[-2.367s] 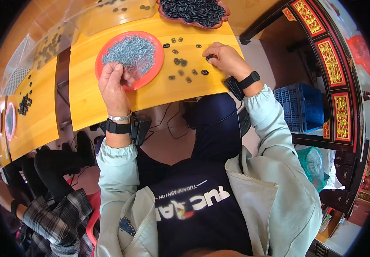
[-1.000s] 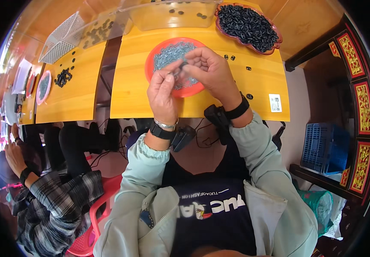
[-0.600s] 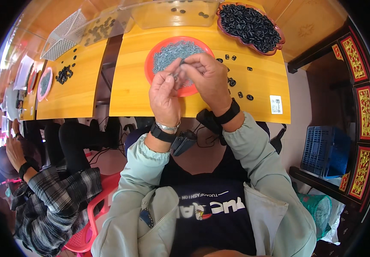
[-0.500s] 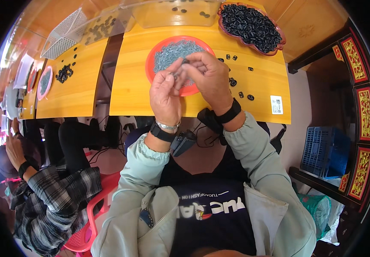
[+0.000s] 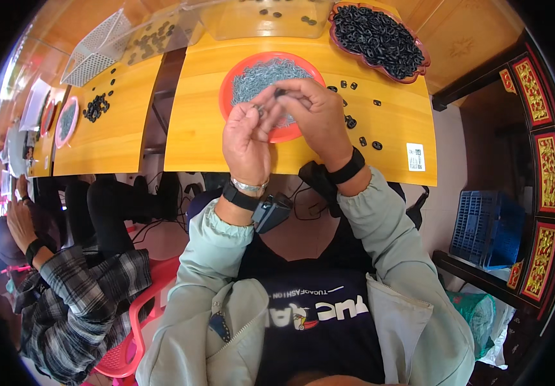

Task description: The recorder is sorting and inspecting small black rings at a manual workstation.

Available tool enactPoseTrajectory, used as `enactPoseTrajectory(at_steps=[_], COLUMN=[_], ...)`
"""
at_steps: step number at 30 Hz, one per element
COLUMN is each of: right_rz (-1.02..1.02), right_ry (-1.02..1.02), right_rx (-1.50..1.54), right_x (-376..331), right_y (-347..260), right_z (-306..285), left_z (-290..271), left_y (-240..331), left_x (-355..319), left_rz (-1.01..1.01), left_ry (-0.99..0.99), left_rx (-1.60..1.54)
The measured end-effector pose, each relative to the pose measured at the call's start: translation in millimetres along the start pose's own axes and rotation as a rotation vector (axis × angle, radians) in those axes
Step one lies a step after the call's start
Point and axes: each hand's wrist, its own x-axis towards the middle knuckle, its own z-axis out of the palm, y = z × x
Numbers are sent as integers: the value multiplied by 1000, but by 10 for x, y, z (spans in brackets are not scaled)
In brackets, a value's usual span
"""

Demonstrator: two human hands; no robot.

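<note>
Both of my hands are raised over the near side of a red bowl (image 5: 227,90) filled with small silver-grey metal pins or screws (image 5: 261,78). My right hand (image 5: 317,117) pinches a small black part (image 5: 280,92) between thumb and fingertips. Close beside it, my left hand (image 5: 246,143) is closed in a pinch; what lies at its fingertips is too small and blurred to name. Several loose black parts (image 5: 351,121) lie on the yellow table (image 5: 200,122) to the right of the bowl.
A scalloped dish (image 5: 427,63) heaped with black parts stands at the far right. Clear bins (image 5: 264,19) line the back. At a left-hand table are a white basket (image 5: 97,48), a black pile (image 5: 97,108) and a seated person (image 5: 91,302). A blue crate (image 5: 486,228) sits at right.
My hands have shifted only slightly; the left fingertips are a little farther from the right ones. The black part in my right hand shows more clearly.
</note>
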Motion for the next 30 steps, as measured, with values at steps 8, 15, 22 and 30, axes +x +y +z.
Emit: enactPoseTrajectory(at_steps=[8, 15, 22, 30], right_rz=[205, 185, 176, 171], right_ry=[-73, -66, -86, -112], right_rx=[349, 386, 347, 362], right_x=[16, 7, 0, 5], right_y=[-4, 14, -30, -67], right_z=[-27, -16, -24, -51], left_z=[79, 76, 60, 71], left_y=[18, 23, 29, 32], left_x=[-57, -66, -58, -64], left_rz=[123, 160, 181, 197], left_ry=[-32, -48, -70, -66], left_rx=[293, 309, 298, 373])
